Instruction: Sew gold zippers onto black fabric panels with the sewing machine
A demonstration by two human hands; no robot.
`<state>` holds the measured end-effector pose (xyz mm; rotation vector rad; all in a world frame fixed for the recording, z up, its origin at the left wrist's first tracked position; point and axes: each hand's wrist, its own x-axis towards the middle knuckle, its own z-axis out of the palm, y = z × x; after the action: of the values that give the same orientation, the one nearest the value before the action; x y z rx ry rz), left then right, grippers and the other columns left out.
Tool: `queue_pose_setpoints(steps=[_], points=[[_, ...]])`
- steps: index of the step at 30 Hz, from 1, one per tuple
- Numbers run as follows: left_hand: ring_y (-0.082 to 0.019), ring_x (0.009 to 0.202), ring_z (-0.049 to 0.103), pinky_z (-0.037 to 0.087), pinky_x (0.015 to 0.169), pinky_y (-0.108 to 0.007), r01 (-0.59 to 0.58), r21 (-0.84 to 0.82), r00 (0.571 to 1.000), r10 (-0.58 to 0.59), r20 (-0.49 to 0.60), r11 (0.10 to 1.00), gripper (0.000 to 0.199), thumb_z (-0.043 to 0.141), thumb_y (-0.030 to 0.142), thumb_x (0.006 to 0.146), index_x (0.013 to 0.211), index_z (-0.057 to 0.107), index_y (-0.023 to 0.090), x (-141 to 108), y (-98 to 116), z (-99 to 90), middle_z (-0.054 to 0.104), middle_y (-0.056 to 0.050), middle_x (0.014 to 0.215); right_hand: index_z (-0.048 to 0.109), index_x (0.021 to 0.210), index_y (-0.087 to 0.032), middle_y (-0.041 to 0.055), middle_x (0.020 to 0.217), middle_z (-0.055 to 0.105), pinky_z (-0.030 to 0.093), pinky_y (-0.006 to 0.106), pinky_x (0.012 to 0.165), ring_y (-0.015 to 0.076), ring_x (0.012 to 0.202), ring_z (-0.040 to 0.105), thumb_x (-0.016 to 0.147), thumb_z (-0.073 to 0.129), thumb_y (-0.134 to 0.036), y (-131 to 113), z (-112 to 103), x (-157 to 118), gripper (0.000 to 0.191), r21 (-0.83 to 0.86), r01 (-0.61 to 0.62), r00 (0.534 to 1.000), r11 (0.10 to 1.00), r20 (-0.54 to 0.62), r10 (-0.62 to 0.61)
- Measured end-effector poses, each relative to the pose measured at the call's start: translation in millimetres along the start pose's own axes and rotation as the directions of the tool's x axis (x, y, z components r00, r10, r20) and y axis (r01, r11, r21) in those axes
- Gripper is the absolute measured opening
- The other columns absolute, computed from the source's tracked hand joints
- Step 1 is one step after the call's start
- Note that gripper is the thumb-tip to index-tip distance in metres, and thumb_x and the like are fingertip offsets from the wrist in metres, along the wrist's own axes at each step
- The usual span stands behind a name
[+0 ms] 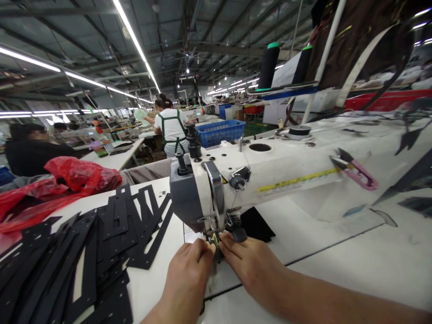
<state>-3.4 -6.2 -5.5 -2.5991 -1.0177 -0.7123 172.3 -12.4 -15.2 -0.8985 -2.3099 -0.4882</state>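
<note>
A white and grey sewing machine (pixel 209 180) stands over the white table. Below its needle area, my left hand (pixel 192 265) is closed, thumb and forefinger pressed together beside the presser foot; what they pinch is too small to name. My right hand (pixel 246 256) reaches in from the right, its fingers pressed together against the needle area, and whatever lies under them is hidden. A small yellowish strip (pixel 216 239) shows between the fingertips of both hands. Just behind my right hand lies a black piece (pixel 258 224) on the machine bed.
Many black cut pieces (pixel 114 216) are heaped at the left, beside a red plastic bag (pixel 81 175). Pink-handled snips (pixel 362 175) rest on the machine arm. Black thread cones (pixel 269 66) stand above. Beyond are a blue basket (pixel 221 132) and people at other tables.
</note>
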Motion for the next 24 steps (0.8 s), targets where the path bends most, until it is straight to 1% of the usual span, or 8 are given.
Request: queue_pose_setpoints(steps=[3,6,8,10,13,16,20,24], points=[[-0.018,0.076,0.063,0.053,0.065,-0.029,-0.041,-0.030,0.998,0.040,-0.052,0.999,0.026,0.034,0.014,0.090,0.096,0.059,0.015,-6,-4,-1.6,0.065,-0.009,0.092,0.066,0.092,-0.004,0.0132,0.093,0.068,0.055,0.028,0.076,0.0202,0.083,0.064,0.083,0.043,-0.002,1,2,0,0.025,0.016,-0.026,0.999,1.000,-0.044,0.027],[-0.023,0.097,0.061,0.053,0.074,-0.032,-0.073,0.018,0.996,0.074,-0.054,0.997,0.024,0.039,0.016,0.088,0.099,0.061,0.017,-14,-5,-3.6,0.064,-0.010,0.105,0.065,0.095,-0.005,0.0133,0.096,0.067,0.054,0.029,0.080,0.0197,0.087,0.063,0.088,0.042,-0.009,2,3,-3,0.025,0.036,-0.044,0.995,0.998,-0.084,0.047],[-0.024,0.102,0.059,0.052,0.076,-0.035,-0.062,0.051,0.997,0.065,-0.043,0.997,0.026,0.038,0.015,0.088,0.098,0.062,0.018,-18,-5,-3.9,0.064,-0.010,0.108,0.065,0.095,-0.005,0.0139,0.097,0.067,0.053,0.028,0.082,0.0189,0.087,0.063,0.088,0.040,-0.008,3,3,-5,0.026,0.032,-0.033,0.996,0.999,-0.081,0.036],[-0.023,0.099,0.061,0.051,0.077,-0.036,-0.052,0.045,0.998,0.053,-0.040,0.998,0.028,0.035,0.014,0.089,0.097,0.062,0.018,-17,-4,-2.9,0.065,-0.010,0.106,0.065,0.095,-0.005,0.0141,0.098,0.067,0.053,0.027,0.082,0.0185,0.087,0.064,0.088,0.038,-0.005,3,3,-5,0.028,0.026,-0.029,0.997,0.999,-0.071,0.031],[-0.020,0.092,0.064,0.050,0.078,-0.037,-0.085,0.019,0.993,0.086,-0.079,0.996,0.032,0.030,0.014,0.093,0.093,0.062,0.016,-12,-4,0.2,0.068,-0.008,0.098,0.065,0.094,-0.005,0.0131,0.097,0.067,0.053,0.025,0.081,0.0180,0.088,0.064,0.087,0.034,-0.001,3,5,-4,0.032,0.037,-0.032,0.997,0.999,-0.062,0.034],[-0.020,0.092,0.064,0.049,0.078,-0.037,-0.107,0.012,0.988,0.108,-0.106,0.994,0.036,0.025,0.016,0.095,0.090,0.061,0.015,-7,-6,3.6,0.068,-0.009,0.095,0.064,0.094,-0.007,0.0108,0.095,0.068,0.053,0.023,0.082,0.0161,0.088,0.064,0.085,0.031,0.003,3,12,-2,0.036,0.058,-0.046,0.997,0.997,-0.063,0.049],[-0.019,0.090,0.064,0.048,0.078,-0.036,-0.083,-0.019,0.986,0.080,-0.144,0.996,0.035,0.027,0.017,0.096,0.086,0.061,0.015,-3,-9,7.5,0.069,-0.007,0.091,0.063,0.100,-0.017,0.0054,0.094,0.067,0.053,0.024,0.083,0.0155,0.092,0.062,0.085,0.037,0.001,6,25,-4,0.034,0.114,-0.102,0.994,0.988,0.055,0.097],[-0.018,0.090,0.064,0.048,0.077,-0.033,-0.054,-0.031,0.989,0.049,-0.137,0.998,0.034,0.029,0.018,0.096,0.084,0.061,0.015,-3,-11,11.0,0.069,-0.007,0.092,0.062,0.101,-0.017,0.0075,0.092,0.067,0.054,0.030,0.081,0.0190,0.090,0.063,0.086,0.043,-0.005,9,31,-7,0.028,0.129,-0.142,0.987,0.981,0.099,0.130]])
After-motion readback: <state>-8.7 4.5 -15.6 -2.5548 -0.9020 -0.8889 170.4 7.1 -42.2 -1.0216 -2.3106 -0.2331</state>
